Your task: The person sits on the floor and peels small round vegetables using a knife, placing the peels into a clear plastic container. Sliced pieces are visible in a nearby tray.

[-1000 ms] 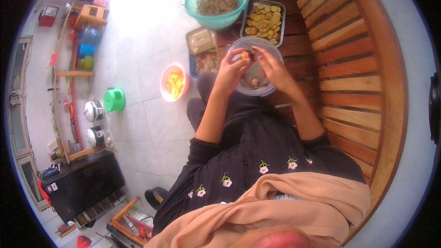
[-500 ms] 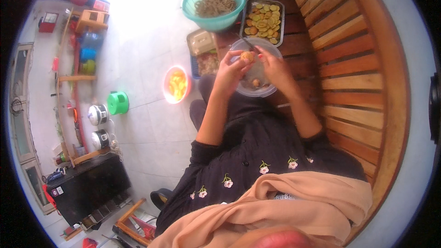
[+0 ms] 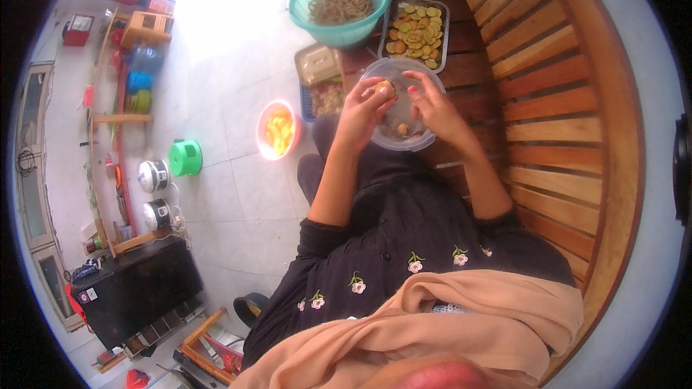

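My left hand [image 3: 364, 104] grips a small round orange-brown piece of food [image 3: 385, 90] in its fingertips, over a clear plastic bowl [image 3: 411, 145]. Its exact kind is too small to tell. Facing it, my right hand [image 3: 436, 112] hovers above the bowl's right side, index finger stretched out and thumb apart. No knife shows in or around these fingers now. A similar round brownish lump [image 3: 403, 129] lies inside the bowl, among small dark bits.
Beyond the bowl are a tray [image 3: 445, 32] of yellow slices and a turquoise basket [image 3: 328, 33] of greyish strips. Left stand a lidded blue basket [image 3: 308, 104], an orange-rimmed bowl [image 3: 260, 140] of yellow pieces and a green stool [image 3: 185, 158]. A slatted wooden backrest [image 3: 551, 133] rises at right.
The knife seen at my right hand, pointing toward the round piece, is out of sight. My right-hand fingers have spread and drawn slightly away. My left hand keeps its grip.
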A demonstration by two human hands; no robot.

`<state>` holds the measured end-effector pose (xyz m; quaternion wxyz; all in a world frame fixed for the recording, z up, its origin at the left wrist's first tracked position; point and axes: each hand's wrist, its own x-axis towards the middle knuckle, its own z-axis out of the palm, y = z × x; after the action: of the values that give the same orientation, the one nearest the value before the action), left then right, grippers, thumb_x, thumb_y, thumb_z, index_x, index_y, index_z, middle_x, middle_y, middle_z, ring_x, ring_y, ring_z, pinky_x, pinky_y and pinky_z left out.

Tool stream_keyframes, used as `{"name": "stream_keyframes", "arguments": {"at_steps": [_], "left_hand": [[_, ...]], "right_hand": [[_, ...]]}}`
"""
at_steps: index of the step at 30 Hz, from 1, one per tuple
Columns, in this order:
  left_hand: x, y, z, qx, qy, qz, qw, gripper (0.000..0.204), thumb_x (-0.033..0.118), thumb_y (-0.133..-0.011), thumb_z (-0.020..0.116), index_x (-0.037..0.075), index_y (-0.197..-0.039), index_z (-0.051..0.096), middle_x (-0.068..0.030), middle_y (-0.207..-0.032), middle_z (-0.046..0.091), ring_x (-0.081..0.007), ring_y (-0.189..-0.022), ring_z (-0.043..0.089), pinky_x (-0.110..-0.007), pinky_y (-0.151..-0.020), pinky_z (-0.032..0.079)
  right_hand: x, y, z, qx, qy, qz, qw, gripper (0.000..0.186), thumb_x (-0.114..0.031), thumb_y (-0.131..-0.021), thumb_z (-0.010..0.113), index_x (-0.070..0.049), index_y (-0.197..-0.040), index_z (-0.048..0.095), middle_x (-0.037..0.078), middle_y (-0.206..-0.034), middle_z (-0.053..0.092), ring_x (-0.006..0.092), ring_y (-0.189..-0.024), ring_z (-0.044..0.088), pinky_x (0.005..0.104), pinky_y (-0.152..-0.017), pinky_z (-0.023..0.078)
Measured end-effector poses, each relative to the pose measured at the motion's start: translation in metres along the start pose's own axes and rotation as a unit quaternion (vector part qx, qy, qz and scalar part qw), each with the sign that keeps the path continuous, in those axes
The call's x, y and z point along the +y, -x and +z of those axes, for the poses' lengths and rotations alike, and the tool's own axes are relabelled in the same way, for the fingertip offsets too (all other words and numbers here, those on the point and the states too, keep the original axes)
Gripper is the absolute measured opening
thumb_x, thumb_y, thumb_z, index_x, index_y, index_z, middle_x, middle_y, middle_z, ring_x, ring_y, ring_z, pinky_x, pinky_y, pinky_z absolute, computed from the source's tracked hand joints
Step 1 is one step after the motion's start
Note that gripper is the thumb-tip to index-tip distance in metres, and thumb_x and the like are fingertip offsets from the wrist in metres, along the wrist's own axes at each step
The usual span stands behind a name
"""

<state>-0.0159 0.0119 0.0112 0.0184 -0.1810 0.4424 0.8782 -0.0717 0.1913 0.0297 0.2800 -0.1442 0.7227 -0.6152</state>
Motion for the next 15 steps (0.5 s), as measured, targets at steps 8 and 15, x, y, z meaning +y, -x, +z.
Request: {"name": "stream_keyframes", "arguments": {"at_steps": [8,15], "left_hand": [[0.0,0.001,0.003,0.019,-0.034,0.015,0.999,0.03,0.014,-0.092,0.068,0.001,-0.117,0.059,-0.0084,-0.107,0.064,-0.0186,-0.093,0.065,-0.028,-0.077,0.053],[0.013,0.009,0.008,-0.031,-0.166,0.008,0.986,0.034,0.015,-0.092,0.067,-0.002,-0.12,0.059,-0.0102,-0.108,0.065,-0.0168,-0.1,0.063,-0.03,-0.089,0.051]], "right_hand": [[0.009,-0.006,0.013,0.04,0.074,-0.098,0.992,0.038,-0.03,-0.102,0.047,-0.008,-0.131,0.058,0.022,-0.111,0.067,0.0297,-0.103,0.065,0.0388,-0.087,0.05],[0.024,-0.017,-0.004,0.042,0.07,-0.042,0.996,0.038,-0.031,-0.102,0.048,-0.006,-0.129,0.057,0.016,-0.101,0.067,0.0268,-0.089,0.063,0.0399,-0.083,0.049]]}}
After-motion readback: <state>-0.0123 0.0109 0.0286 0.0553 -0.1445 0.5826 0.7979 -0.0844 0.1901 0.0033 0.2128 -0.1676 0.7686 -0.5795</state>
